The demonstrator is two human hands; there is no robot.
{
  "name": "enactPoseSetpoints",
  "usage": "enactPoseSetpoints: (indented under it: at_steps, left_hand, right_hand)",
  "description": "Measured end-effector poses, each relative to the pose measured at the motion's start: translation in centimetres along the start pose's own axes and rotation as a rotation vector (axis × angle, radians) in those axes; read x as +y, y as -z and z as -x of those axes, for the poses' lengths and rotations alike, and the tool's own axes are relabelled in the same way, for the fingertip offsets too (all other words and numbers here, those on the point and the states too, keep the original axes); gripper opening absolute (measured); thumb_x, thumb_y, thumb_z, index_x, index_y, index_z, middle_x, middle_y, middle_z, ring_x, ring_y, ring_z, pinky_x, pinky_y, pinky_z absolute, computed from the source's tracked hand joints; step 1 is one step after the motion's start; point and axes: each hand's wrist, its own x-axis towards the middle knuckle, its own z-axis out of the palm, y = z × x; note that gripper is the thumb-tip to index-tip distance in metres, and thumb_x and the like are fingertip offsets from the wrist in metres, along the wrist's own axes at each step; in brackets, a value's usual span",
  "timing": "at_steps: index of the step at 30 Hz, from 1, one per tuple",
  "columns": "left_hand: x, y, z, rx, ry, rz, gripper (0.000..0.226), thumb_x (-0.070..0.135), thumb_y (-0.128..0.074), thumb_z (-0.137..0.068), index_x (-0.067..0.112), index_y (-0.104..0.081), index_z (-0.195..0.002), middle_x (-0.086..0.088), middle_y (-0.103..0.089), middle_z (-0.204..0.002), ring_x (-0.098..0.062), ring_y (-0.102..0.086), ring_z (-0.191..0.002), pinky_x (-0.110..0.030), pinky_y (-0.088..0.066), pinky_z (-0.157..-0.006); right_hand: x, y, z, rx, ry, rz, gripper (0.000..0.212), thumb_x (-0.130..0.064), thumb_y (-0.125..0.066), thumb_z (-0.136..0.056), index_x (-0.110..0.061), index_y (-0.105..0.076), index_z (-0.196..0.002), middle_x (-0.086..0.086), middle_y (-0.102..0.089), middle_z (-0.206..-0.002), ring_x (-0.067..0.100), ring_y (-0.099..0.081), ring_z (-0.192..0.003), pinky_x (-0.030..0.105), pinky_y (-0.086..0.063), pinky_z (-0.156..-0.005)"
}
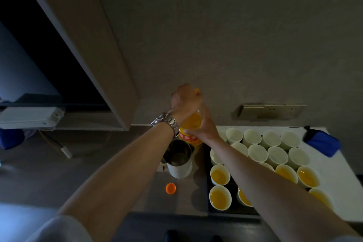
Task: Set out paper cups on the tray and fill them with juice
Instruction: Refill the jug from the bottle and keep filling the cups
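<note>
1. Left hand (pixel 184 97), centre of frame, curled over the top of the juice bottle (pixel 191 125) – a bit of orange shows at the fingers, looks like a cap being twisted, but I cannot tell which way; watch (pixel 166 122) on that wrist
2. Right hand (pixel 204 125) wraps the bottle's body just above the red-yellow label, holding it upright just left of the tray's upper left corner
3. Step, as I judge it: a break in pouring – opening a fresh bottle or closing this one; an orange cap (pixel 170 188) lies loose on the counter (pixel 121 173) at lower centre, so maybe a second bottle
4. Tray (pixel 207 198), dark, right half of frame – filled cups (pixel 220 175) in the lower rows hold orange juice, empty cups (pixel 257 153) in the upper rows; right forearm hides a few
5. Next move probably needs the top free, then a tilt over the nearest empty cup; cups stand rim to rim, so a sloppy pour risks spilling between them
6. In the way: a steel kettle (pixel 178 158) with white base, open-topped, just below the bottle and beside the tray's left edge – an elbow or the bottle could knock it
7. Around: blue pouch (pixel 322 142) at right, near the top-row cups; wall socket plate (pixel 273 112) above the tray; white box (pixel 29 117) on a shelf at left; cable with a white plug (pixel 65 152) on the counter, left
</note>
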Motion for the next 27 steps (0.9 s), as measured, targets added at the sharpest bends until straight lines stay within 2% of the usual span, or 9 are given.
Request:
enactPoseSetpoints:
  at_steps: [3, 5, 8, 12, 13, 16, 18, 22, 27]
  left_hand:
    - [1.0, 1.3, 0.1, 0.067, -0.072, 0.034, 0.033, 0.03, -0.054, -0.086, 0.01, -0.052, -0.06, 0.0, -0.051, -0.058, -0.033, -0.068, -0.074, -0.028, -0.033, -0.051]
    - [1.9, 2.6, 0.2, 0.102, -0.095, 0.052, 0.028, 0.032, -0.057, -0.085, 0.009, -0.061, -0.068, -0.003, -0.063, -0.066, -0.031, -0.069, -0.075, -0.029, -0.041, -0.054]
    - [2.8, 4.3, 0.3, 0.15, -0.134, 0.059, 0.026, 0.033, -0.058, -0.085, 0.01, -0.068, -0.08, -0.007, -0.071, -0.081, -0.031, -0.069, -0.082, -0.033, -0.053, -0.066]
    - [4.1, 5.9, 1.4, 0.191, -0.199, 0.098, 0.024, 0.029, -0.057, -0.087, 0.009, -0.068, -0.078, -0.009, -0.07, -0.08, -0.031, -0.069, -0.08, -0.04, -0.058, -0.073]
    - [4.5, 6.2, 1.7, 0.198, -0.205, 0.12, 0.025, 0.029, -0.057, -0.088, 0.009, -0.066, -0.076, -0.01, -0.07, -0.079, -0.032, -0.069, -0.08, -0.041, -0.058, -0.073]
    - [5.7, 7.1, 3.0, 0.234, -0.226, 0.184, 0.026, 0.028, -0.057, -0.088, 0.007, -0.066, -0.074, -0.011, -0.07, -0.075, -0.03, -0.069, -0.077, -0.042, -0.058, -0.071]
    - [6.6, 7.8, 3.8, 0.249, -0.222, 0.206, 0.025, 0.026, -0.057, -0.088, 0.007, -0.069, -0.076, -0.011, -0.071, -0.075, -0.026, -0.068, -0.076, -0.039, -0.054, -0.068]
    - [8.4, 8.6, 5.1, 0.296, -0.202, 0.26, 0.024, 0.023, -0.056, -0.084, 0.004, -0.068, -0.074, -0.014, -0.07, -0.075, -0.029, -0.068, -0.076, -0.04, -0.054, -0.065]
    - [9.3, 8.7, 6.3, 0.344, -0.168, 0.255, 0.025, 0.024, -0.057, -0.083, 0.004, -0.07, -0.076, -0.012, -0.072, -0.075, -0.026, -0.068, -0.075, -0.039, -0.054, -0.066]
  right_hand:
    - [0.6, 0.0, 0.1, 0.03, -0.037, -0.049, 0.13, -0.059, -0.091, -0.048, -0.029, -0.021, -0.153, 0.001, -0.036, -0.153, 0.025, -0.042, -0.139, 0.049, -0.042, -0.109]
    - [0.3, 0.0, 0.5, 0.034, -0.038, -0.12, 0.134, -0.066, -0.088, -0.043, -0.034, -0.018, -0.153, -0.002, -0.037, -0.153, 0.025, -0.043, -0.138, 0.05, -0.042, -0.11]
    - [-0.6, 0.5, 1.3, 0.077, 0.002, -0.226, 0.132, -0.066, -0.091, -0.042, -0.039, -0.02, -0.15, -0.006, -0.042, -0.146, 0.02, -0.047, -0.131, 0.047, -0.046, -0.107]
    - [-0.7, 0.9, 2.9, 0.121, 0.093, -0.277, 0.129, -0.046, -0.099, -0.048, -0.059, -0.013, -0.144, -0.027, -0.038, -0.137, 0.001, -0.046, -0.123, 0.023, -0.046, -0.096]
    - [-0.5, 0.9, 3.4, 0.128, 0.109, -0.273, 0.131, -0.045, -0.099, -0.049, -0.059, -0.01, -0.145, -0.028, -0.037, -0.137, -0.001, -0.045, -0.125, 0.023, -0.047, -0.097]
    - [-0.3, 0.4, 4.9, 0.21, 0.116, -0.251, 0.141, -0.056, -0.096, -0.047, -0.046, -0.006, -0.154, -0.014, -0.036, -0.149, 0.012, -0.042, -0.136, 0.046, -0.049, -0.106]
    - [-0.6, 0.3, 5.3, 0.293, 0.129, -0.241, 0.142, -0.061, -0.095, -0.047, -0.04, -0.007, -0.156, -0.009, -0.036, -0.151, 0.016, -0.043, -0.137, 0.048, -0.05, -0.104]
    - [-1.4, 1.6, 6.2, 0.41, 0.203, -0.216, 0.129, -0.059, -0.094, -0.052, -0.035, -0.02, -0.154, -0.011, -0.044, -0.145, 0.01, -0.051, -0.127, 0.032, -0.056, -0.095]
    - [-1.6, 4.0, 6.7, 0.372, 0.242, -0.164, 0.116, -0.055, -0.095, -0.053, -0.033, -0.031, -0.147, -0.012, -0.049, -0.135, 0.003, -0.052, -0.118, 0.013, -0.049, -0.086]
